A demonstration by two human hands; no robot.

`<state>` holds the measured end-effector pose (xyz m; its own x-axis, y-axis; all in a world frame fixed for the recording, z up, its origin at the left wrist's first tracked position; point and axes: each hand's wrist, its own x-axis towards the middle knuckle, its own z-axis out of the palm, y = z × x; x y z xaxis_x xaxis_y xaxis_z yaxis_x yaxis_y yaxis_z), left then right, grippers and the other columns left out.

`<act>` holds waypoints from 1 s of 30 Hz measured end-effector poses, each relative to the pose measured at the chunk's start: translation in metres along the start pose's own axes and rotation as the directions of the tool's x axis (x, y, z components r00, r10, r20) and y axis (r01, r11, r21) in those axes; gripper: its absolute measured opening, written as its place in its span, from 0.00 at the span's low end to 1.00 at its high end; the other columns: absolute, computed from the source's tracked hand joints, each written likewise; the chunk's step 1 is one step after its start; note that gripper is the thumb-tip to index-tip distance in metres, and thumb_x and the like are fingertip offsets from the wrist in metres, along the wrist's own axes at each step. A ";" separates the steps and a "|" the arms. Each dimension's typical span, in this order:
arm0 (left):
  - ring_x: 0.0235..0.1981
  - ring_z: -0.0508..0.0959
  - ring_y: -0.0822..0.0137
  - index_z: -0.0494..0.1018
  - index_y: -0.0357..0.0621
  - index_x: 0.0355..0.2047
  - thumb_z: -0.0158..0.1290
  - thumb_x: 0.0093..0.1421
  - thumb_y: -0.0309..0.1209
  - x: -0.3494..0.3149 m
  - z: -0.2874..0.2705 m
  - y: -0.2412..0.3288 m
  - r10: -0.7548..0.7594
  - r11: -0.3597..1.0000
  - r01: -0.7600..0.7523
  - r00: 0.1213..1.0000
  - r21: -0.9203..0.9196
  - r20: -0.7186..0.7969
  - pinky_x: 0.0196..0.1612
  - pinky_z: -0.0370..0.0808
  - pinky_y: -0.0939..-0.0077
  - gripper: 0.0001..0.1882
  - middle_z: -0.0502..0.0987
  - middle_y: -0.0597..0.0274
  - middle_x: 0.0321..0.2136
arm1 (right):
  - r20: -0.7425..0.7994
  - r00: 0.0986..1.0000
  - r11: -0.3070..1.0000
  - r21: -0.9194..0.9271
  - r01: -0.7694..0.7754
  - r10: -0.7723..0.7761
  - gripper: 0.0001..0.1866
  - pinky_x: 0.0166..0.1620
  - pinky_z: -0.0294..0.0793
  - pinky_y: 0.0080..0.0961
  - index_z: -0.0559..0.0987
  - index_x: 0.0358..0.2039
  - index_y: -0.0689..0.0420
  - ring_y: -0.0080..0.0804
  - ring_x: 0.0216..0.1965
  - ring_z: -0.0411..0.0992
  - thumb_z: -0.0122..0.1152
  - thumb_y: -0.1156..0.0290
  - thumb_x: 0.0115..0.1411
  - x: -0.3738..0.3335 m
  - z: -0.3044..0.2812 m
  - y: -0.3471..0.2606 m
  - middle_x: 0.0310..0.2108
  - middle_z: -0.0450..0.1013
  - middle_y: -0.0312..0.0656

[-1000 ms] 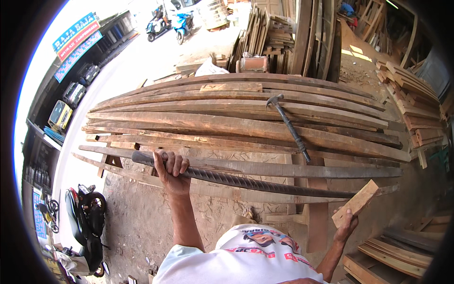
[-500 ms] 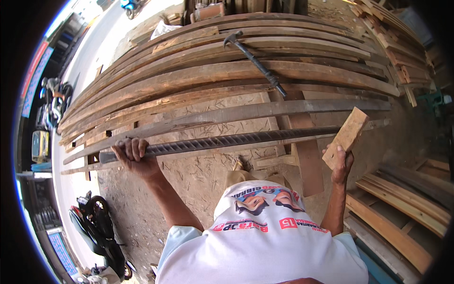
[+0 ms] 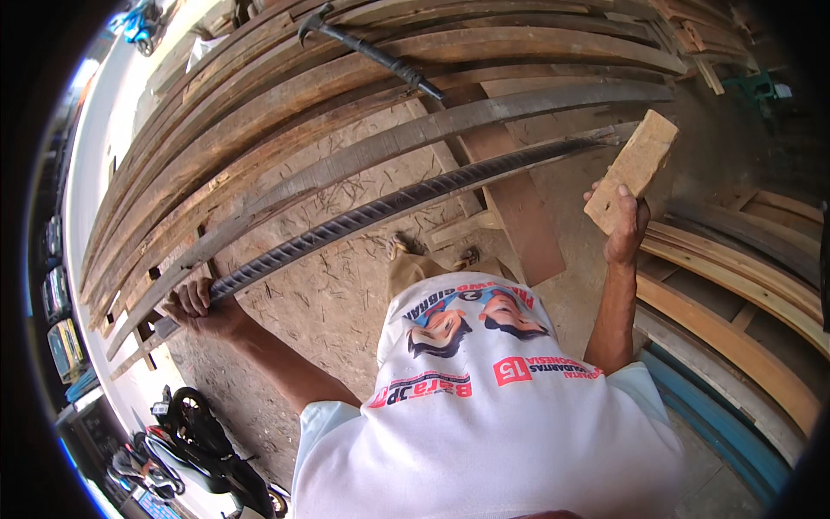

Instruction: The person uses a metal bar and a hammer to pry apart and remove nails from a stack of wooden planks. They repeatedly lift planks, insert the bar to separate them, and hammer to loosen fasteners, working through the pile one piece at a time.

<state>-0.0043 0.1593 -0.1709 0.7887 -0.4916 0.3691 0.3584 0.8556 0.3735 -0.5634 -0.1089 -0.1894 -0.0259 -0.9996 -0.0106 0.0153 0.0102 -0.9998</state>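
A long, dark, ribbed steel bar [image 3: 380, 208] slants over the sawdust-strewn floor [image 3: 337, 294], its near end gripped in the left hand [image 3: 201, 304], fingers wrapped round it. The right hand [image 3: 624, 227], raised, clasps a pale rectangular wooden block [image 3: 634, 169]. Beyond the bar lie stacked long curved wooden planks [image 3: 285, 86], a black-handled hammer [image 3: 367, 48] resting on top.

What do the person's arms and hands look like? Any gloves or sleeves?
No gloves: the left hand and the right hand are both bare, and so are the forearms. The arms come out of the short sleeves of a white T-shirt with printed pictures and red lettering. No watch or rings show.
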 end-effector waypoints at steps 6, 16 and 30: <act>0.14 0.58 0.77 0.62 0.53 0.22 0.50 0.73 0.38 0.018 -0.005 -0.010 -0.032 0.999 0.030 0.993 -0.019 -0.116 0.21 0.63 0.78 0.20 0.57 0.75 0.13 | -0.047 0.998 0.998 0.035 0.045 -0.043 0.23 0.39 0.79 0.32 0.76 0.48 0.65 0.36 0.34 0.80 0.54 0.56 0.67 -0.006 -0.024 0.018 0.35 0.78 0.47; 0.14 0.61 0.78 0.61 0.52 0.21 0.49 0.74 0.43 0.001 0.017 0.003 0.054 0.992 -0.049 0.998 0.115 -0.045 0.23 0.66 0.81 0.23 0.58 0.76 0.13 | -0.085 0.993 0.997 -0.016 -0.080 0.078 0.29 0.41 0.80 0.33 0.75 0.54 0.66 0.37 0.35 0.79 0.53 0.50 0.68 -0.013 -0.066 0.020 0.35 0.77 0.47; 0.51 0.78 0.53 0.75 0.42 0.51 0.45 0.69 0.61 -0.093 -0.009 -0.222 -0.456 0.861 0.429 0.889 0.275 0.041 0.63 0.66 0.52 0.33 0.80 0.52 0.44 | -0.140 0.984 0.845 -0.534 0.021 -0.113 0.27 0.43 0.74 0.31 0.73 0.51 0.65 0.31 0.38 0.73 0.65 0.55 0.63 -0.045 -0.071 0.014 0.37 0.73 0.44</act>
<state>-0.1522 0.0167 -0.2958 0.5176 -0.8337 0.1924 0.5093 0.4809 0.7137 -0.6326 -0.0617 -0.2037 -0.1671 -0.9808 0.1000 -0.5216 0.0019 -0.8532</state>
